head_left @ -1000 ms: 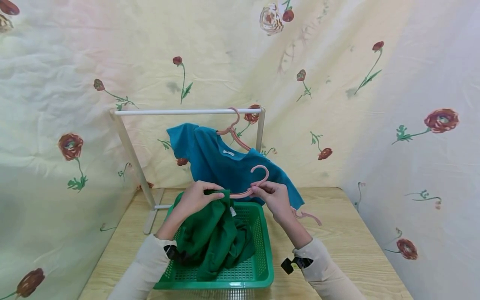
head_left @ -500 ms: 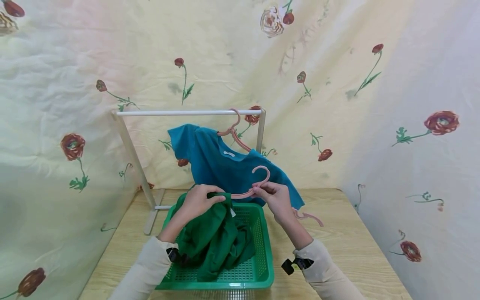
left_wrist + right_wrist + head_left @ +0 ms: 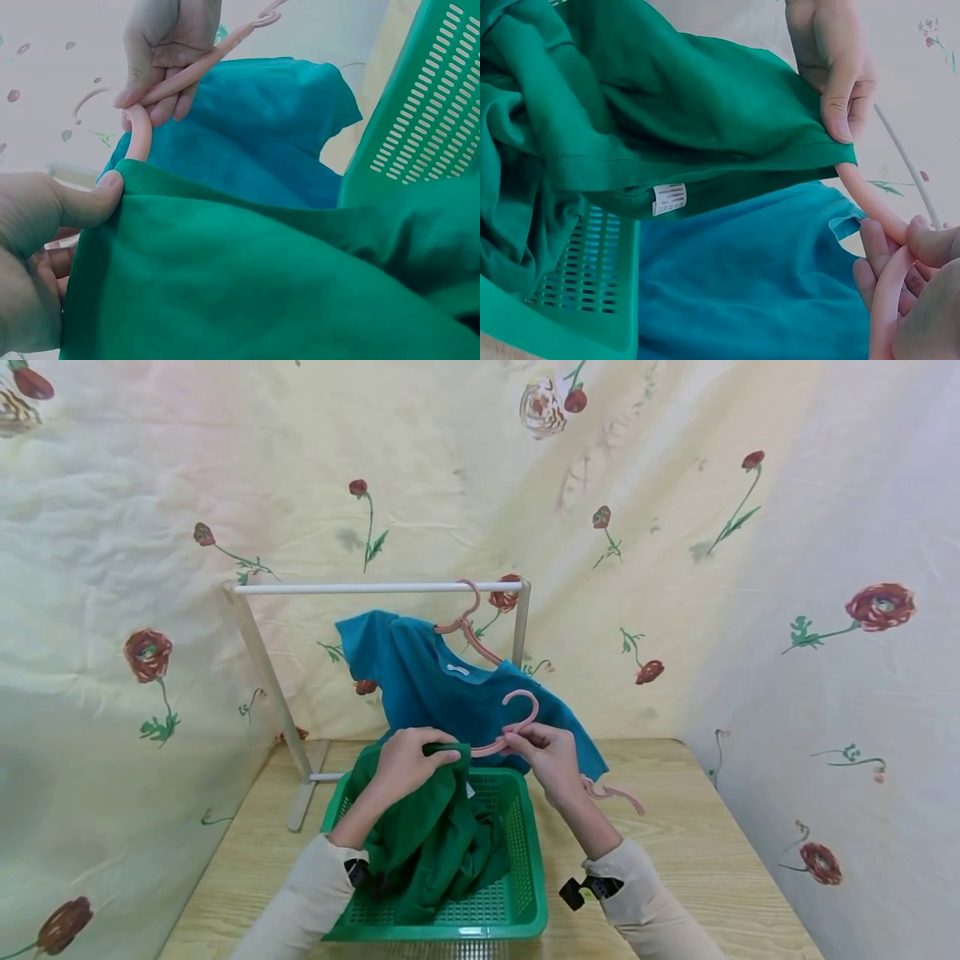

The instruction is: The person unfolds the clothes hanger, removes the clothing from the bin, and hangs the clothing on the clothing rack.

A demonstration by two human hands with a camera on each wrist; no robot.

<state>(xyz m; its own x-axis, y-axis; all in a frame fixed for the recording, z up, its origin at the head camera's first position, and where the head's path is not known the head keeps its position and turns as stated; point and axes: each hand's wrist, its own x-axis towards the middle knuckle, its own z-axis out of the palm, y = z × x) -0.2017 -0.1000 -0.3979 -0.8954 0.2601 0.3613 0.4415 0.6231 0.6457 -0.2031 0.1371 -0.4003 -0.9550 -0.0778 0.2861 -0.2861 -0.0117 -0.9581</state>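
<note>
A pink clothes hanger (image 3: 522, 708) is pinched near the base of its hook by my right hand (image 3: 551, 760). One arm of the hanger runs left into a green shirt (image 3: 420, 827). My left hand (image 3: 408, 762) pinches the shirt's hem (image 3: 124, 184) around that arm, thumb on the near side. Inside the cloth the end of the hanger arm is hidden. A white label (image 3: 670, 199) shows at the hem in the right wrist view. The rest of the shirt hangs bunched into a green plastic basket (image 3: 538, 860).
Behind my hands, a blue shirt (image 3: 427, 677) hangs on another pink hanger (image 3: 471, 602) from the white rail (image 3: 345, 588) of a small rack. The basket stands on a wooden table (image 3: 660, 827), against a flowered cloth backdrop (image 3: 675, 568).
My left hand and the green hem have slid slightly right along the hanger, so less of its arm shows between my hands. The right hand stays nearly still.
</note>
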